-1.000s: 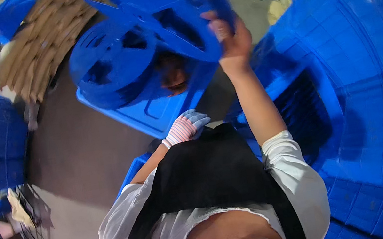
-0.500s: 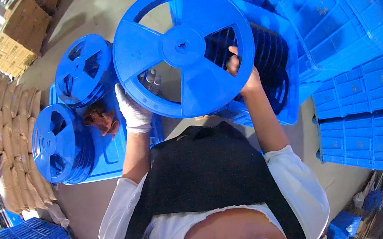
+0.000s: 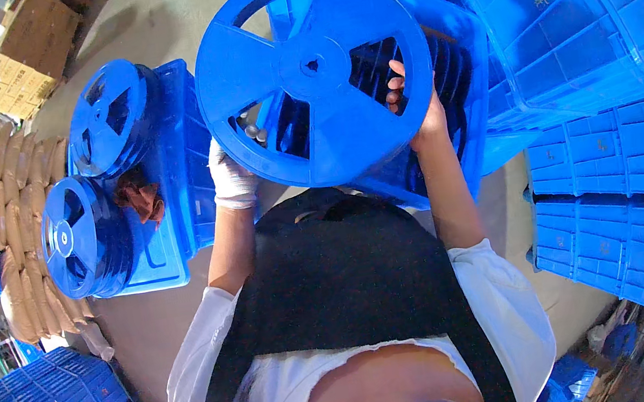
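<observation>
1. Blue plastic shapes the large, round, flat reel [image 3: 325, 77] held between a worker's two hands, its face, with a central hub and three wedge-shaped windows, turned toward the camera.

2. At the reel's lower-left rim, the left hand [image 3: 232, 182], in a white knit glove, grips the edge; its thumb cannot be made out, though what look like fingertips show through the nearest window.

3. At the opposite rim, the bare right hand [image 3: 427, 116] clasps the edge, curled fingers visible through the right window, palm just outside. Most of the reel lies beyond both wrists, away from the body.

4. Behind the reel and right hand sits an open blue plastic crate [image 3: 479, 55] holding dark, round-edged pieces [image 3: 457, 96] packed in a row.

5. To the left, two stacks of smaller blue spoked plastic reels, one farther [image 3: 100, 117] and one nearer [image 3: 84, 237], rest on a flat blue plastic surface [image 3: 159, 269] beside a crumpled reddish-brown piece of material [image 3: 141, 200].

6. Farther out, piled tan sacks [image 3: 14, 203] and brown cardboard cartons [image 3: 29, 53] line the left; stacked blue crates [image 3: 603, 153] stand at right.
</observation>
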{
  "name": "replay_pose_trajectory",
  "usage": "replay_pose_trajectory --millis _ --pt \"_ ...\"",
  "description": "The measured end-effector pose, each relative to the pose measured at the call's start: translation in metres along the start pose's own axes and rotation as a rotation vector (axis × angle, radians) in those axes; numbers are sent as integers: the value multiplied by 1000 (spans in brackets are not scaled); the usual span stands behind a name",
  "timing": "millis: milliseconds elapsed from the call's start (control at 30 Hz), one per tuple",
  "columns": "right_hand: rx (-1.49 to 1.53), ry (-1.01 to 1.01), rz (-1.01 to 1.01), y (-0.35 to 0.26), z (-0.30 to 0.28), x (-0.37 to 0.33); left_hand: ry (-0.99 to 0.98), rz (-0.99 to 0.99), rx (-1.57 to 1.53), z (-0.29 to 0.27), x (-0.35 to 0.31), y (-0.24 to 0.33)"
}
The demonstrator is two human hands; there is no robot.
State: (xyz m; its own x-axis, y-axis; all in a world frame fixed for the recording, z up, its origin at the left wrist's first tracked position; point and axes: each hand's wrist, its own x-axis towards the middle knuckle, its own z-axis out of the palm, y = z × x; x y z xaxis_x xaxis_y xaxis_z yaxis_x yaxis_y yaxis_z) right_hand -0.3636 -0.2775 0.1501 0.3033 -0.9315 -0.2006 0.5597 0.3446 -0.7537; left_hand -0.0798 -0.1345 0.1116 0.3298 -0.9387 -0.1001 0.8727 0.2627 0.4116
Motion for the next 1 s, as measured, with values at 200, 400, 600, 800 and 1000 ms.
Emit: replay_pose_trajectory --millis 200,400,600,800,1000 --pt "-12 23 -78 -5 -7 9 -75 25 48 -4 13 -3" --pt "-109 -66 -244 -13 -1 5 -148 -52 -6 -8 30 9" --pt "-410 10 -271 -47 26 12 -99 -65 194 22 61 34" --pt "-608 -49 -410 -71 54 23 -121 -192 263 37 96 66" --pt "-609 -102 -496 -87 73 36 -147 -303 163 58 118 82"
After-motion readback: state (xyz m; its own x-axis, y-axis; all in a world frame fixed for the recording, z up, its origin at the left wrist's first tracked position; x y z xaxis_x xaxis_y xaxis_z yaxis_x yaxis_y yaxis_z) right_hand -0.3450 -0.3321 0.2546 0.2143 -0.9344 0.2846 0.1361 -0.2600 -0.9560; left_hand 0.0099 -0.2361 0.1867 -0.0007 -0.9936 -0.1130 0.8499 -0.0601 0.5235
